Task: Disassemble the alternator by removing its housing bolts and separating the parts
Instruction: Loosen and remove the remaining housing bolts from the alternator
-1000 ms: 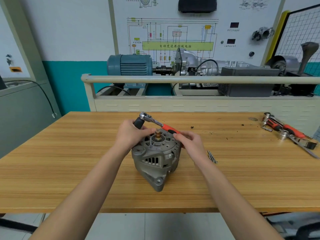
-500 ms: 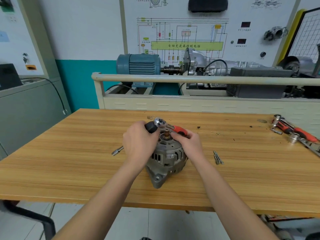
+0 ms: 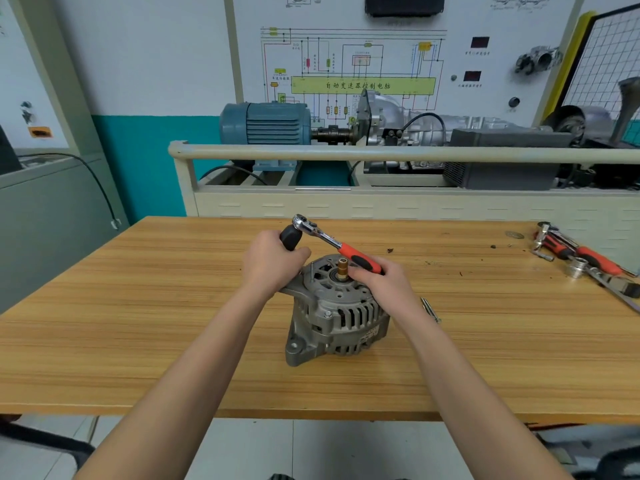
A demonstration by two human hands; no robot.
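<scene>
A grey alternator [image 3: 337, 311] is sitting near the middle of the wooden workbench [image 3: 138, 323], its shaft end with a brass-coloured tip [image 3: 342, 268] pointing up. The left hand [image 3: 272, 265] is curling around a black cylindrical piece [image 3: 290, 237] just under the head of a ratchet wrench [image 3: 332, 242]; that hand is covering the alternator's far-left rim, so whatever the black piece is seated on is hidden. The right hand [image 3: 381, 284] is gripping the wrench's red and black handle, and the fingers are hiding the end of the handle and part of the alternator's top face. One thin stud [image 3: 312, 271] is standing up from the housing beside the left thumb, and a bolt head [image 3: 328, 315] is showing on the near side. Just past the right wrist, a couple of slim metal bolts [image 3: 430, 310] are lying on the bench, partly covered by the forearm, so their number is hard to tell. At the far right, a cluster of red-handled tools and sockets [image 3: 575, 254] is running off the frame edge. Behind the bench, a blue electric motor [image 3: 266, 124] and a wiring-diagram board [image 3: 363, 64] are standing, the board's top cut off.
</scene>
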